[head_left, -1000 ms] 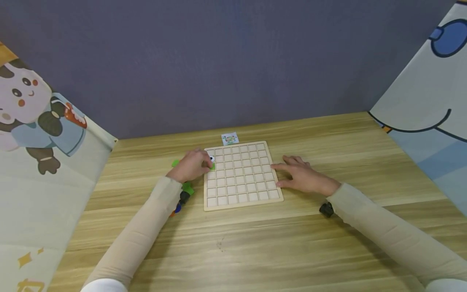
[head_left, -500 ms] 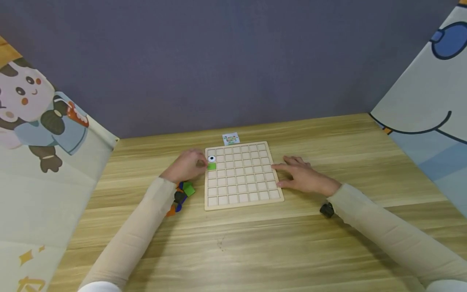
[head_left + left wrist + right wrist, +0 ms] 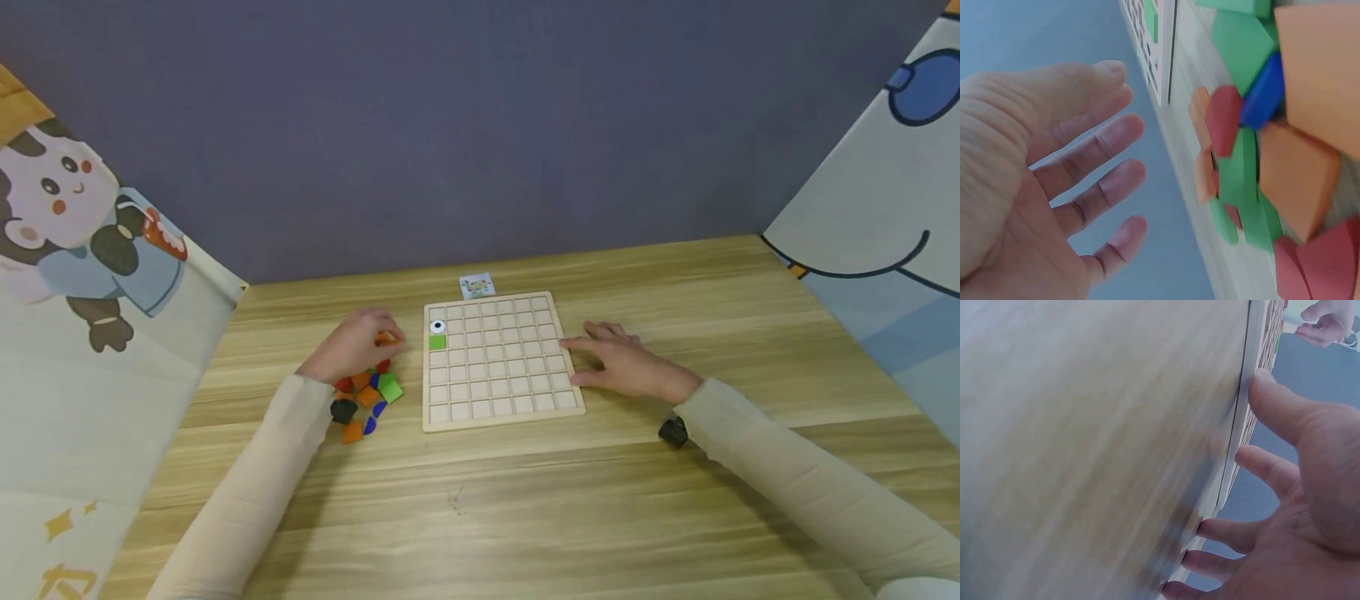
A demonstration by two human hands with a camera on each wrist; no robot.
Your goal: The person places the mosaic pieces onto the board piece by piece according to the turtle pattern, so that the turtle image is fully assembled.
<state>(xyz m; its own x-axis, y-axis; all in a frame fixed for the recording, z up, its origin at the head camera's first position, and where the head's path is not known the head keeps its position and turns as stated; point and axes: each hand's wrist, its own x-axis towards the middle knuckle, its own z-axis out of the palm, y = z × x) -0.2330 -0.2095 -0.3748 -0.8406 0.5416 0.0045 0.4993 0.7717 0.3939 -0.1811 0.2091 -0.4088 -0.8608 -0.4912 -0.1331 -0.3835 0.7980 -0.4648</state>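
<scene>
My left hand hovers over loose coloured blocks left of the board, its fingers loosely bent with nothing between them. In the left wrist view, below the hand, are green, red, blue and orange blocks. The wooden grid board lies flat in the middle. In its left column sit a white round eye piece and, just below it, a green square. My right hand rests with spread fingers, its thumb and index fingertip at the board's right edge.
A small picture card lies behind the board. Small black devices show by the left wrist and the right wrist. A dark partition stands along the table's far edge, with printed panels at both sides.
My left hand has let go of the green square on the board and moved left and back over the loose blocks, uncovering more of them. The right hand has stayed at the board's edge.
</scene>
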